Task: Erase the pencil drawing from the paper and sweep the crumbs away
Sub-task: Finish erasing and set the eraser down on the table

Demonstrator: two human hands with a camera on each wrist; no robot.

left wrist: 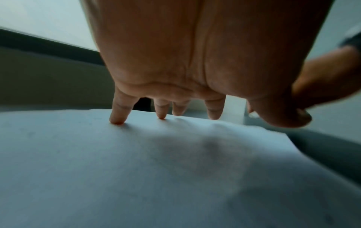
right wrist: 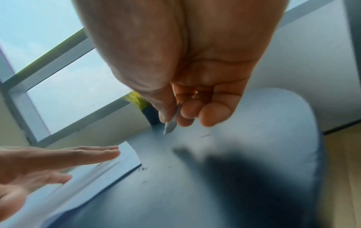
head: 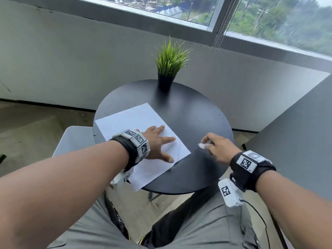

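Matt white paper sheet (head: pixel 136 121), lightly creased, lies on the smooth, matt black table (head: pixel 194 112)

Paper (head: pixel 136 123) on table (head: pixel 194 112); plant (head: pixel 168 69) behind.
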